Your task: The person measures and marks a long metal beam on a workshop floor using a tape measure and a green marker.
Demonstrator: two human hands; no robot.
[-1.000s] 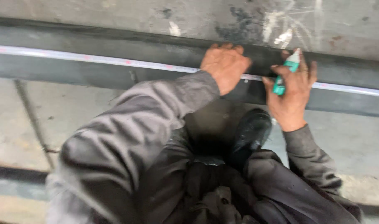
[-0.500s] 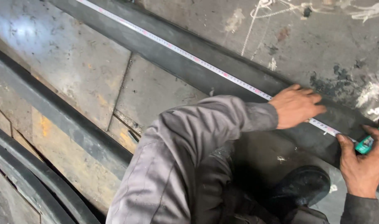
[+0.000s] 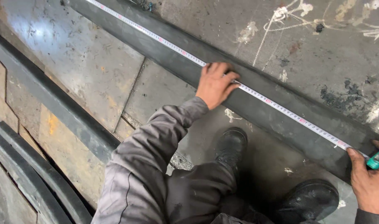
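Note:
A white measuring tape (image 3: 280,108) lies stretched along a long dark steel bar (image 3: 255,103) that runs diagonally across a metal floor. My left hand (image 3: 216,85) presses flat on the tape and the bar near the middle of the view. My right hand (image 3: 368,180) is at the right edge, closed around a green tape case (image 3: 376,160) at the tape's end. Below me are my grey sleeves and two black boots (image 3: 309,199).
Scuffed steel plates (image 3: 81,66) cover the floor to the left. A second dark bar (image 3: 52,103) runs diagonally at left, with another strip (image 3: 27,174) at the lower left. White chalk marks (image 3: 289,16) streak the plate beyond the taped bar.
The view has swung left and the bar now runs diagonally. My left hand slid up along the tape away from my right hand, so more tape shows between them.

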